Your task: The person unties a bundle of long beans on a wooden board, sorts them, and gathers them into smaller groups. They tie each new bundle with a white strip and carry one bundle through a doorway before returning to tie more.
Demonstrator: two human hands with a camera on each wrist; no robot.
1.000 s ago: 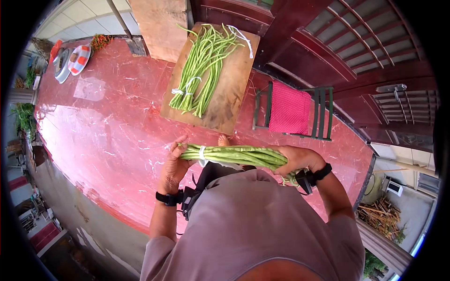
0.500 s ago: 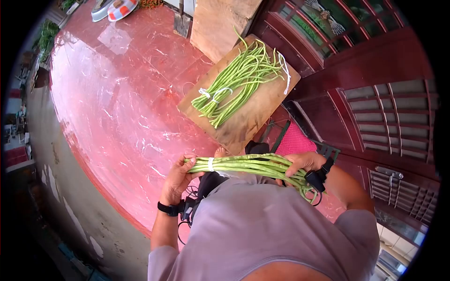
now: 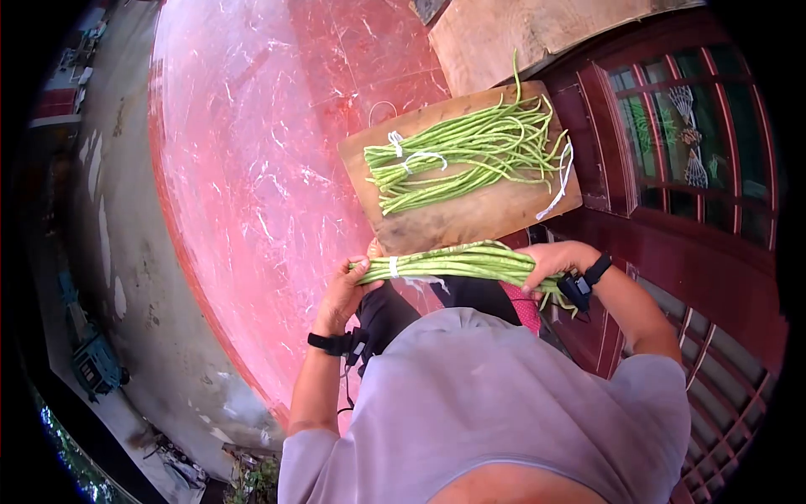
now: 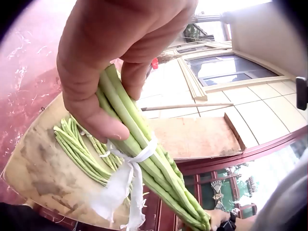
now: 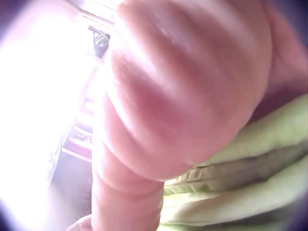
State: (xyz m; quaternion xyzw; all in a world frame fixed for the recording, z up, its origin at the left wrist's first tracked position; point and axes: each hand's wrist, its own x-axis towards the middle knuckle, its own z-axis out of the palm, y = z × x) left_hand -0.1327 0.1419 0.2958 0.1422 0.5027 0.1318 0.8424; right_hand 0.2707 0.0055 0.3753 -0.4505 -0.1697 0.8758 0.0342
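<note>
A bundle of long green beans (image 3: 466,262) lies crosswise in front of my body. The left hand (image 3: 340,290) pinches its cut end between thumb and fingers, just outside a knotted white cloth strip (image 4: 127,185) that circles the beans. At the other end, the right hand (image 3: 561,259) grips the bundle, with thin bean tips hanging below it. In the right wrist view, the hand's fingers (image 5: 183,96) cover most of the beans. More long beans (image 3: 478,139) lie on a wooden board (image 3: 445,227) beyond the hands, with white ties (image 3: 395,144) near their left end.
A loose white strip (image 3: 562,181) lies at the board's right edge. A plywood sheet (image 3: 504,38) stands behind it, beside dark red doors (image 3: 600,151). The pink chair cushion (image 3: 527,309) shows below the right hand. Red marble-patterned floor (image 3: 252,168) stretches left.
The head view has swung round, so the board now sits further right and its beans run more sideways. Both hands keep hold of the bean bundle throughout.
</note>
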